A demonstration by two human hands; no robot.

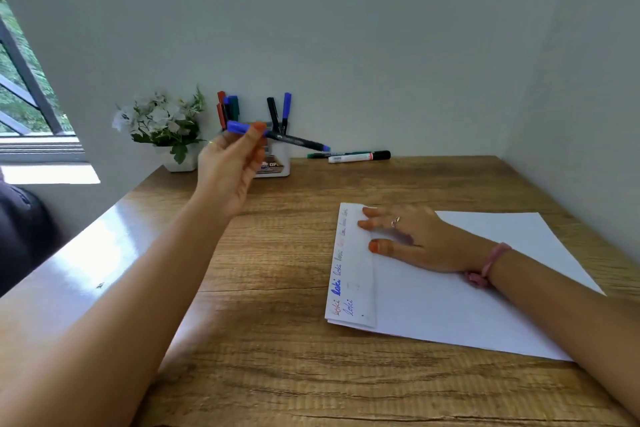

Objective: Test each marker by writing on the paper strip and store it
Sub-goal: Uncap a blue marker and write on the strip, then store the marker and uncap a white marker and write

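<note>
Left hand pinches a blue marker by its capped end, held nearly level in the air at 11 o'clock, just in front of the white holder. Right hand lies flat, fingers spread, empty, pinning the paper strip at 3 o'clock; scribbles run down its left edge. I judge this one tested, storing now. I'd tip the marker upright, aim for the gap beside the black and blue pens, drop it straight, avoid nudging the holder. Two markers lie on the desk at 12 o'clock, seemingly untested.
</note>
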